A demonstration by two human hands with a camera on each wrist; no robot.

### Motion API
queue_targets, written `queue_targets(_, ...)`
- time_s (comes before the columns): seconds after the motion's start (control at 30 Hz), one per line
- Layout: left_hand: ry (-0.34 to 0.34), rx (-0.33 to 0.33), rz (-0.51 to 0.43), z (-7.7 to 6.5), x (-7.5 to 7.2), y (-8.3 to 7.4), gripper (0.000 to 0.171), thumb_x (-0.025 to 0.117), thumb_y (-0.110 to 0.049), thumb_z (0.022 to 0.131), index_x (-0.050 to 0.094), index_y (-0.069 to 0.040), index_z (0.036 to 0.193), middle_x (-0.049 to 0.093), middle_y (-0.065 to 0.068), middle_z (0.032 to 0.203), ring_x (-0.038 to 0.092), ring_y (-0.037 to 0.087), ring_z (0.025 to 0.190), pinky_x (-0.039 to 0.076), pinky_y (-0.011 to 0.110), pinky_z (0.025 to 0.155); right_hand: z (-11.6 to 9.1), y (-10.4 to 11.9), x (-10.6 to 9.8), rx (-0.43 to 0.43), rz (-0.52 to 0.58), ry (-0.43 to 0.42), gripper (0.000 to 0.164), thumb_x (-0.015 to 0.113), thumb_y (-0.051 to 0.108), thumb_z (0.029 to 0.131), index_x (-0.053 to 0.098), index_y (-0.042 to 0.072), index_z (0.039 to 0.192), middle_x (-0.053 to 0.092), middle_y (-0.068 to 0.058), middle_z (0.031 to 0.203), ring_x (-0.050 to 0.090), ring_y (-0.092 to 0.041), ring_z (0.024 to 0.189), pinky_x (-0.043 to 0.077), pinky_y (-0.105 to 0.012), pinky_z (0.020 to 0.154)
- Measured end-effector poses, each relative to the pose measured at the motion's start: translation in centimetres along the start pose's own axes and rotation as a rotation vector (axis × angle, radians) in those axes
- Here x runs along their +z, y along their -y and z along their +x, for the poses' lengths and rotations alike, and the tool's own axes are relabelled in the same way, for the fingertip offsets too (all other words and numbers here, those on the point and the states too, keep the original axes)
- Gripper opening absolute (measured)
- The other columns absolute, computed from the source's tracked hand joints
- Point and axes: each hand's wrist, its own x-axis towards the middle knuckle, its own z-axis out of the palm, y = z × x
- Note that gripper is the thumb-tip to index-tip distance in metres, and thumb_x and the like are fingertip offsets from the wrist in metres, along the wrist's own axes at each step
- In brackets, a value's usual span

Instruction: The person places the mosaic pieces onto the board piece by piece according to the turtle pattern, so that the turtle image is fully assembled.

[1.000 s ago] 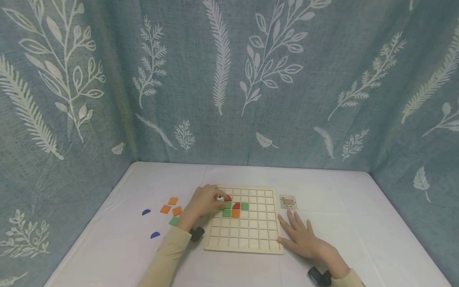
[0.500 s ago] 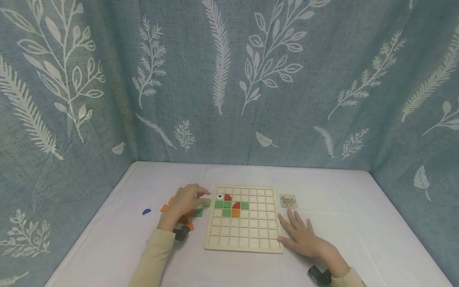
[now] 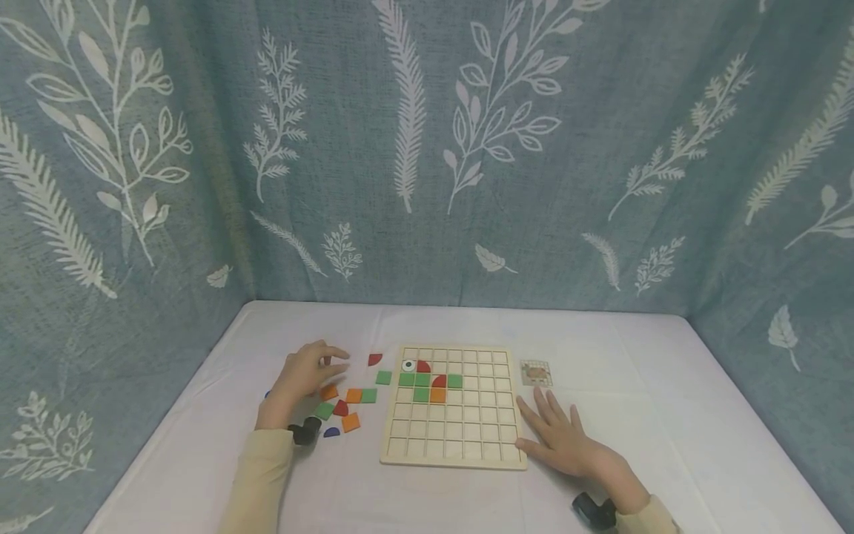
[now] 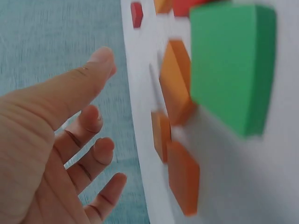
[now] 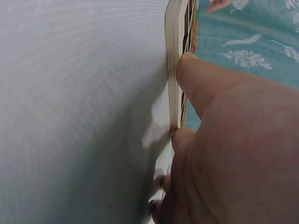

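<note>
My left hand [image 3: 307, 378] hovers at the left over loose tiles, thumb and fingers apart with nothing between them. In the left wrist view, a green tile [image 4: 229, 65] and an orange tile [image 4: 175, 81] lie past the thumb. My right hand [image 3: 563, 445] rests with spread fingers at the right edge of a wooden grid board [image 3: 460, 434]; its thumb touches the board's rim [image 5: 173, 88]. In the board's upper left sit an eye tile [image 3: 408, 366], red quarter-round tiles [image 3: 423, 366], several green tiles [image 3: 455, 381] and an orange tile [image 3: 437, 395].
Between my left hand and the board lie loose pieces, among them a red quarter-round [image 3: 375, 359], a green square [image 3: 383, 377], an orange square [image 3: 351, 423] and a blue half-round [image 3: 331, 432]. A small picture card [image 3: 537, 373] lies right of the board.
My left hand has let go of the eye tile on the board and moved left, over the loose tiles, uncovering several of them. My right hand has stayed in place.
</note>
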Motion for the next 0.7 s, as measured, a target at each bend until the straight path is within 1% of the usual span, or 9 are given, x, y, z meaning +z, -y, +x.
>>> queue_targets(0.1, -0.012, -0.025, -0.003, -0.3, -0.2, 0.7, 0.023, 0.069, -0.016, 0.082, 0.069, -0.010, 0.105, 0.054, 0.002, 0.079, 0.047, 0.019, 0.072, 0.035, 0.038, 0.068, 0.0, 0.0, 0.0, -0.001, 0.000, 0.000, 0.071, 0.042, 0.053, 0.091, 0.022, 0.016, 0.148, 0.003, -0.020, 0.153, -0.004, -0.041, 0.140, -0.008, -0.065, 0.102)
queue_targets(0.23, -0.023, -0.056, 0.000, -0.6, -0.5, 1.6, 0.023, 0.067, -0.015, 0.083, 0.069, -0.008, 0.105, 0.055, 0.004, 0.080, 0.048, 0.022, 0.076, 0.035, 0.044, 0.072, 0.1, 0.1, 0.1, 0.005, 0.000, 0.002, 0.071, 0.041, 0.054, 0.090, 0.022, 0.016, 0.148, 0.003, -0.020, 0.153, -0.004, -0.040, 0.140, -0.008, -0.065, 0.103)
queue_targets(0.4, -0.006, -0.104, 0.043, -1.0, -0.7, 2.3, 0.023, 0.066, -0.015, 0.084, 0.069, -0.007, 0.106, 0.057, 0.005, 0.083, 0.051, 0.024, 0.080, 0.036, 0.052, 0.075, 0.1, 0.1, 0.0, 0.004, -0.003, 0.000, 0.072, 0.042, 0.054, 0.090, 0.023, 0.015, 0.147, 0.004, -0.020, 0.153, -0.003, -0.040, 0.140, -0.008, -0.065, 0.102)
queue_targets(0.53, 0.003, -0.120, 0.082, -1.1, -0.8, 2.5, 0.023, 0.065, -0.015, 0.084, 0.069, -0.007, 0.106, 0.057, 0.006, 0.084, 0.052, 0.025, 0.081, 0.037, 0.052, 0.075, 0.1, 0.0, 0.0, 0.005, -0.008, 0.002, 0.072, 0.041, 0.054, 0.090, 0.022, 0.015, 0.147, 0.004, -0.020, 0.153, -0.004, -0.040, 0.140, -0.007, -0.066, 0.102)
queue_targets(0.7, 0.024, -0.141, 0.082, -1.3, -1.3, 2.1, 0.026, 0.064, -0.015, 0.085, 0.068, -0.005, 0.108, 0.057, 0.008, 0.088, 0.052, 0.027, 0.085, 0.036, 0.054, 0.078, 0.1, 0.0, 0.0, 0.001, -0.005, 0.003, 0.072, 0.041, 0.054, 0.090, 0.022, 0.015, 0.147, 0.003, -0.020, 0.153, -0.004, -0.040, 0.140, -0.007, -0.066, 0.102)
